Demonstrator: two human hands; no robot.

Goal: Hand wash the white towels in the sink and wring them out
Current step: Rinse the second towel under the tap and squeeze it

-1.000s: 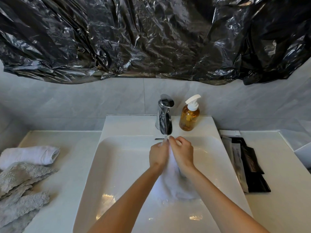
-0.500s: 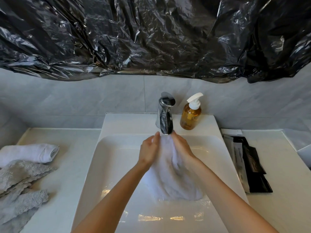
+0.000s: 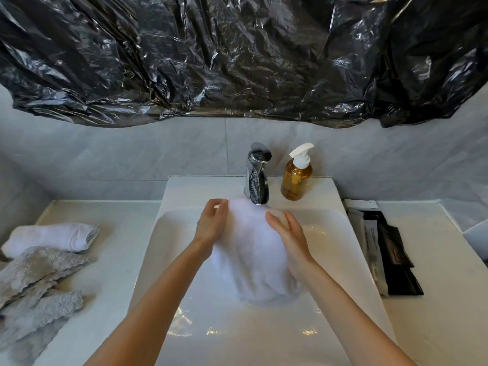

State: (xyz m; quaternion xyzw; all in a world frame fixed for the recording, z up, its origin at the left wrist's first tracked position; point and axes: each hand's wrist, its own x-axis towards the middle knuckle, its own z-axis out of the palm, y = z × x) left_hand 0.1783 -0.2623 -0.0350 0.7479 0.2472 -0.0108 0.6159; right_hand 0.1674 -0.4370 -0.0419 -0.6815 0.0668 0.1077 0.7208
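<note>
A wet white towel point(image 3: 253, 249) hangs spread in the white sink point(image 3: 332, 249), its top edge just under the chrome faucet point(image 3: 257, 175). My left hand point(image 3: 211, 225) pinches the towel's upper left edge with curled fingers. Against the towel's right side lies my right hand point(image 3: 289, 235), its fingers straight; its thumb is hidden. The towel's lower end rests on the basin floor. A second white towel point(image 3: 52, 236) lies rolled on the left counter.
An amber soap pump bottle point(image 3: 296, 178) stands right of the faucet. Grey towels point(image 3: 34, 281) are heaped at the left counter's front. Black and white packets point(image 3: 388, 249) lie on the right counter. Crinkled black plastic sheet point(image 3: 237, 56) covers the wall above.
My hands have moved apart from a close two-handed grip at the faucet. The towel is now spread wider between them, and my right fingers have straightened.
</note>
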